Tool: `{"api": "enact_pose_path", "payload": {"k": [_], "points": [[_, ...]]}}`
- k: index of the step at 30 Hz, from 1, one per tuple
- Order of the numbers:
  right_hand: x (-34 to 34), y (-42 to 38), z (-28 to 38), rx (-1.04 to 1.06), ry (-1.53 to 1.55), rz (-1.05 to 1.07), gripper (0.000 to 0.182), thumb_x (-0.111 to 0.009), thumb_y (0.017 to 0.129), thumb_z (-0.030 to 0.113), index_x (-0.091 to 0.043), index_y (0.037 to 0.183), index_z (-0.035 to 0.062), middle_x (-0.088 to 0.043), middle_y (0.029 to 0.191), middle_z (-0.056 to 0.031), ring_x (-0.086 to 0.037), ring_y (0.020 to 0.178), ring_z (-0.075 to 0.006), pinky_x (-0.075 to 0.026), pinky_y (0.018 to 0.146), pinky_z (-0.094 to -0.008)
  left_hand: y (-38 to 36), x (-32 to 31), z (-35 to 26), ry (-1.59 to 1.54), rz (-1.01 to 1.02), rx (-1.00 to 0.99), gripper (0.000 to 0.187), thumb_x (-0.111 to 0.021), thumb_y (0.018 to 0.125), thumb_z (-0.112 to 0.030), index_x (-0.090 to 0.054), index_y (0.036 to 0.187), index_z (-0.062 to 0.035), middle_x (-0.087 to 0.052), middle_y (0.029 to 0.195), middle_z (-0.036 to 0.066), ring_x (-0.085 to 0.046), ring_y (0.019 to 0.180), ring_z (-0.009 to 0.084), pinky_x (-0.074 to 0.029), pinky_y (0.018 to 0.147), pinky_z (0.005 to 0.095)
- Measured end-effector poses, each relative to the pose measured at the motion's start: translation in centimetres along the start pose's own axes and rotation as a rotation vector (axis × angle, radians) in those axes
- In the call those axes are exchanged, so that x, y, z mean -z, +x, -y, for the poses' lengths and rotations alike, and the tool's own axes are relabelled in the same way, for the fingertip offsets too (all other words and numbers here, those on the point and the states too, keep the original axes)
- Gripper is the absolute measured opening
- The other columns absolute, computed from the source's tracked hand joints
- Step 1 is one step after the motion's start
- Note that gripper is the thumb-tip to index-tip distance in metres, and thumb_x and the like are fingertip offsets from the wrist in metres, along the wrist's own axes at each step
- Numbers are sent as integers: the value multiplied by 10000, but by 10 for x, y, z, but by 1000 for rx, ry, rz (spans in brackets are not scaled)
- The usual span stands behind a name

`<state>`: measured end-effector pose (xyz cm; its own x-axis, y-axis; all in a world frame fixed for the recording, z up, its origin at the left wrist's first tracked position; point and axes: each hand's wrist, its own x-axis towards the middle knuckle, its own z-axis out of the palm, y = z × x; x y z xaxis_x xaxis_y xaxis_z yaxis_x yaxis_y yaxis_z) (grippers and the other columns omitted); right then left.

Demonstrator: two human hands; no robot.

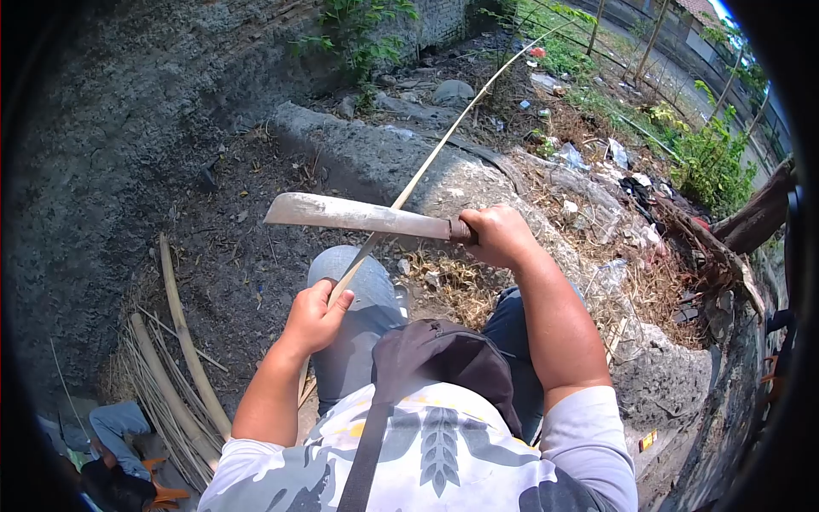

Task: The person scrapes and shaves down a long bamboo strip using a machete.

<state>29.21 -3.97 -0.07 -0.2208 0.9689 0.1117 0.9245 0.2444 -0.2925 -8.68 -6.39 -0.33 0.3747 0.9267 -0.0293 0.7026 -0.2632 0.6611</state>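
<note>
Head view: the right hand grips the machete, its blade crossing the long strip at center; the left hand, left of center, clasps the strip's lower part.

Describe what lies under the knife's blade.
A pale strip passes under the blade, showing on both sides. The stretch directly beneath is covered, so any cut there cannot be seen.

The right hand grips a machete — its blade lies across a long strip held in the left hand — above the knee, with poles at the left.
</note>
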Motion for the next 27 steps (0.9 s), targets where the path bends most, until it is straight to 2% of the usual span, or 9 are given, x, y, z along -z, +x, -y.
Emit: {"api": "enact_pose_path", "payload": {"k": [3, 6, 9, 12, 15, 18, 21, 26, 27], "points": [[-2, 2, -27, -152, 71, -23, 187, -725, 806, 167, -700, 984, 113, -749, 938, -166, -717, 944, -403, -568, 841, -515, -6, 6, -5, -107, -33, -41, 387, -692, 1027, -372, -625, 893, -14, -605, 661, 119, -560, 598, 214, -469, 590, 381], [6, 6, -52, -492, 264, -86, 251, -742, 868, 207, -732, 1091, 92, -761, 990, -190, -733, 942, -384, -557, 837, -477, -16, 15, 5, -31, -18, -16, 360, -700, 1022, -350, -629, 894, -20, -610, 669, 119, -561, 601, 204, -469, 590, 378], [5, 7, -66, -598, 422, -140, 300, -759, 907, 269, -718, 1090, 34, -756, 945, -190, -739, 890, -333, -544, 798, -440, -25, 18, 10, -14, -3, -13, 338, -707, 1016, -335, -641, 911, -21, -618, 677, 119, -573, 604, 202, -473, 593, 377], [9, 5, -49, -477, 361, -140, 281, -755, 911, 271, -721, 1088, 55, -758, 939, -172, -739, 881, -327, -545, 801, -446, -21, 15, 5, -35, -2, -10, 338, -708, 1014, -337, -647, 922, -17, -625, 679, 122, -587, 606, 210, -477, 597, 378], [7, 1, -11, -247, 262, -69, 225, -740, 869, 228, -718, 1054, 102, -748, 974, -199, -713, 993, -400, -547, 855, -491, -8, 3, -3, -80, -50, -47, 341, -709, 1013, -337, -648, 932, -11, -630, 679, 129, -604, 609, 227, -480, 599, 382], [-1, -4, 20, 92, -12, -51, 248, -775, 760, 199, -665, 957, 94, -741, 854, -147, -732, 875, -378, -561, 829, -495, 3, 1, -10, -52, -130, -75, 345, -712, 1010, -336, -646, 939, -5, -628, 675, 136, -614, 610, 247, -482, 599, 387], [-20, 4, 15, 170, -35, -90, 245, -782, 738, 203, -647, 916, 101, -742, 823, -121, -732, 812, -369, -560, 798, -494, 3, 9, -8, 60, -131, -82, 348, -716, 1006, -336, -646, 943, 0, -628, 673, 144, -619, 607, 263, -484, 598, 392], [-13, 17, -34, -361, 277, -133, 253, -739, 835, 220, -718, 1055, 98, -752, 987, -213, -721, 1000, -401, -559, 875, -505, -21, 17, 0, 4, -49, -19, 319, -732, 993, -315, -650, 927, -14, -640, 679, 147, -618, 599, 261, -486, 594, 392], [-11, 18, -42, -439, 379, -119, 279, -716, 849, 215, -723, 1098, 90, -756, 1014, -224, -723, 994, -406, -559, 875, -495, -26, 17, 2, 27, -30, -19, 308, -722, 1008, -299, -656, 952, -4, -622, 683, 83, -564, 626, 153, -465, 591, 349]]}}
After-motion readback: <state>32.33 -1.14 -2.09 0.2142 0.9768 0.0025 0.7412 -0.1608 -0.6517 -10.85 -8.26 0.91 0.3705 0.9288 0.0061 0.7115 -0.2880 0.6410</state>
